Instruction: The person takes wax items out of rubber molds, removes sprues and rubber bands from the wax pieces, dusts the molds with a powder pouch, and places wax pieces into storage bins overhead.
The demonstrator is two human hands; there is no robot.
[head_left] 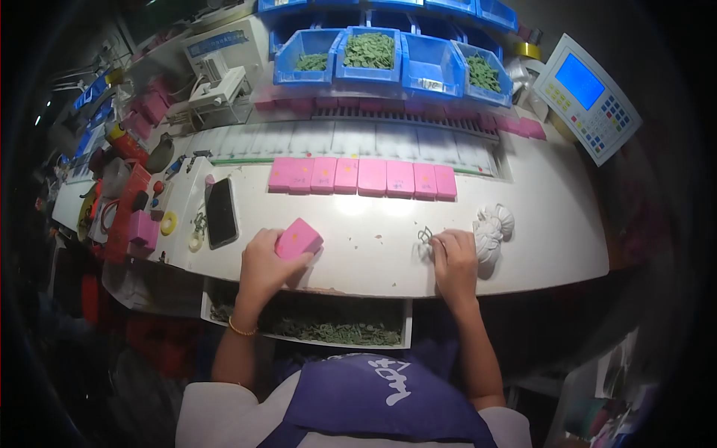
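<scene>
A pink block (300,239) is gripped in my left hand (267,257), tilted just above the white table near its front edge. My right hand (454,257) has its fingers pinched together beside a small looped wire-like piece (425,235); whether the fingertips grip it is too small to tell. Just right of that hand lies a bundle of white cloth or gloves (491,230). Several pink blocks (372,178) stand side by side in a row across the middle of the table.
A phone (222,213) lies at the left. Blue bins (302,77), some with green pieces, stand at the back. A keypad with a screen (588,98) is at the back right. An open drawer (407,325) of green pieces juts out below the front edge.
</scene>
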